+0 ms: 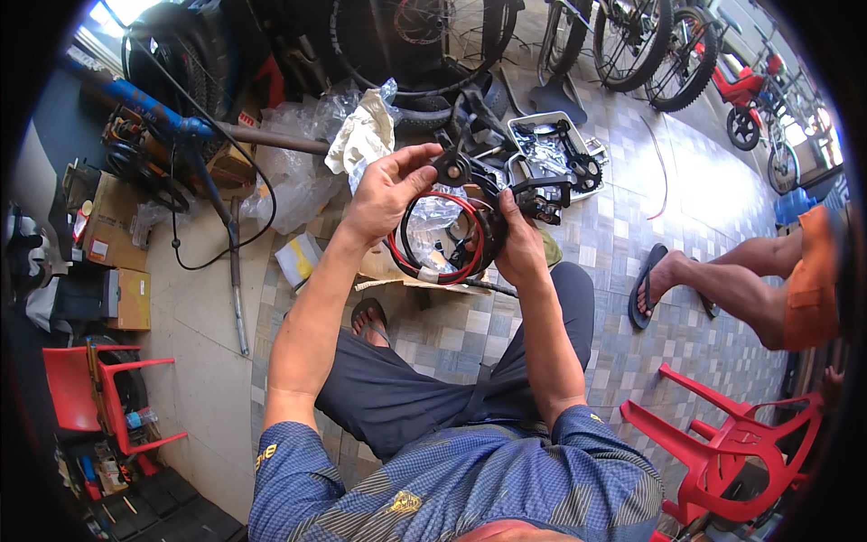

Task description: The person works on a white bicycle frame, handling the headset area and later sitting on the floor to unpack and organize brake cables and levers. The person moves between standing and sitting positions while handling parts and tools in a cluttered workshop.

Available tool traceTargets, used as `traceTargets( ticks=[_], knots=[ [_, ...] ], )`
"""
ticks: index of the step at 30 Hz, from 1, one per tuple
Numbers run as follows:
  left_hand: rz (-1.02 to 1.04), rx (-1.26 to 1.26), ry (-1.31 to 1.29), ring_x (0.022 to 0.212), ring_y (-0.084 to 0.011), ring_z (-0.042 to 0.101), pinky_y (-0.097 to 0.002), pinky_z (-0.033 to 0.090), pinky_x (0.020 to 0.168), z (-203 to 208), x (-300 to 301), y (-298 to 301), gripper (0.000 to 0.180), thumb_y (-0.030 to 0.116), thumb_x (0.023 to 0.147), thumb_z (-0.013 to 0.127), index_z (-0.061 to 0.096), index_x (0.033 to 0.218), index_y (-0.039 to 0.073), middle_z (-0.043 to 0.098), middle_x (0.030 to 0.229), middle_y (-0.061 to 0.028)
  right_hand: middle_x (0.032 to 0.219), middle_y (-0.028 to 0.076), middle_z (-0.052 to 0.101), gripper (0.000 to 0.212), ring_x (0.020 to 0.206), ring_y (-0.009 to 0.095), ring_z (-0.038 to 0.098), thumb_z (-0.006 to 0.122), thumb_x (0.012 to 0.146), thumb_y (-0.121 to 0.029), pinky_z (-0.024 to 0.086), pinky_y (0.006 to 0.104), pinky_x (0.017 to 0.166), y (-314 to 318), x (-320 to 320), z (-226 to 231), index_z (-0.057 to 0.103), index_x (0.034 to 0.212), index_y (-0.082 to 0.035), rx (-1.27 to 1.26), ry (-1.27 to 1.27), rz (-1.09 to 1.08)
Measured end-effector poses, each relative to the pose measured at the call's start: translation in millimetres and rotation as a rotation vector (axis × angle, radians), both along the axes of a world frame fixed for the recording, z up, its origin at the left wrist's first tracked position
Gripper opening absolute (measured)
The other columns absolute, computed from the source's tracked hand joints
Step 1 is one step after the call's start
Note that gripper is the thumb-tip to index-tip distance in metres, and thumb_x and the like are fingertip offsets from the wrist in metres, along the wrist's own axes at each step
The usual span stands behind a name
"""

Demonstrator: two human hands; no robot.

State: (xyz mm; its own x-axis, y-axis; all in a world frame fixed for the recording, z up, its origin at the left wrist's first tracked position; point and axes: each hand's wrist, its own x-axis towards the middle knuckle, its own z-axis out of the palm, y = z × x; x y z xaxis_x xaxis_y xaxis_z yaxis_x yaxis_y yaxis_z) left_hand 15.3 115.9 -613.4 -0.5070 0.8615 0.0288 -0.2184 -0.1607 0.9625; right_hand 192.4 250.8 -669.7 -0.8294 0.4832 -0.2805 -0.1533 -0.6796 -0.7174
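Observation:
My left hand [384, 196] pinches the upper end of a black bicycle part [454, 170] with a round pivot, between thumb and fingers. It looks like a derailleur, though its exact kind is hard to make out. My right hand [521, 242] grips the same part's lower right side, thumb on top. Just below and between the hands hangs a coil of red and black cable [481, 244] with a pale band of tape. Behind it lies a flattened piece of cardboard [384, 268], partly hidden by my hands and the coil.
A white tray [513, 124] of small hardware and black crank parts sits beyond my right hand. A bike frame [185, 128] on a stand is at left, near crumpled plastic [302, 172]. Another person's leg [722, 271] and a red chair [722, 452] are at right; bikes stand behind.

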Motion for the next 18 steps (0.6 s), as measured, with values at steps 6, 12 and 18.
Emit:
traceTargets(
  ticks=[6,12,18],
  knots=[
    [0.065,0.167,-0.204,0.089,-0.0132,0.067,-0.0285,0.057,0.084,-2,-12,-7,0.03,0.008,0.1,0.063,0.063,0.129,0.0,0.071,0.108,-0.007,0.098,0.011,0.066,0.043,0.086,0.025,0.071,0.072,0.094,-0.023,0.063,0.04,0.076,5,11,7,0.056,0.127,0.0,0.005,0.133,0.092],
    [0.044,0.247,-0.245,0.1,-0.0157,0.066,-0.0341,0.057,0.088,-3,-16,-9,0.029,0.011,0.101,0.063,0.062,0.128,0.002,0.07,0.117,-0.0092,0.096,0.009,0.067,0.044,0.085,0.023,0.071,0.073,0.091,-0.008,0.06,0.0372,0.078,5,15,6,0.053,0.13,0.0,0.078,0.175,0.138],
    [-0.094,0.202,-0.136,0.114,-0.02,0.066,-0.038,0.057,0.095,0,-21,-17,0.033,0.013,0.101,0.063,0.059,0.132,0.002,0.068,0.122,-0.0116,0.094,0.009,0.068,0.036,0.08,0.019,0.069,0.072,0.092,-0.009,0.061,0.0347,0.072,9,8,20,0.056,0.123,0.001,0.116,0.153,-0.006]
  ],
)
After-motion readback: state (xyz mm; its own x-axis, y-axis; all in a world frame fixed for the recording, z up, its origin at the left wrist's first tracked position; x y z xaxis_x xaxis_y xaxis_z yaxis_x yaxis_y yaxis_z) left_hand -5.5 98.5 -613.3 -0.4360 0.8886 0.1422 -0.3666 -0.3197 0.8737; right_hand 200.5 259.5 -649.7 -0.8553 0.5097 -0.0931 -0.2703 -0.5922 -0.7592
